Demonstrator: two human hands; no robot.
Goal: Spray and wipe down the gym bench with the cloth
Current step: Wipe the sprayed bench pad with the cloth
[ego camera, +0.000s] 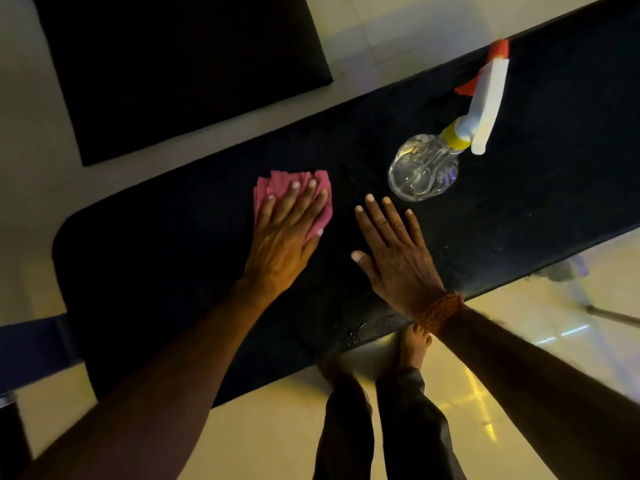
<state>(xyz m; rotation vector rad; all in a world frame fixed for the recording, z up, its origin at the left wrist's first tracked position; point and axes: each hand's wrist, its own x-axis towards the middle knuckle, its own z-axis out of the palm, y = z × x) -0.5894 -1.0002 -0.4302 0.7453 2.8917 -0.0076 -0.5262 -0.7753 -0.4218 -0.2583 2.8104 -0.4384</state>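
A long black padded gym bench [166, 258] runs diagonally from lower left to upper right. My left hand [287, 230] lies flat with straight fingers on a pink cloth [273, 183], pressing it onto the bench pad. My right hand [391, 251] rests flat on the pad just to the right, fingers spread, holding nothing. Beyond my right hand, a clear spray bottle [426, 168] with a yellow collar, white head and red nozzle lies on its side on the bench. Wet droplets glisten on the pad near its front edge.
A second black pad [180, 64] lies on the pale tiled floor behind the bench. My bare feet and dark trousers [381, 410] stand at the bench's near edge. A metal bench leg [609, 315] shows at the right, a dark blue frame part at the left.
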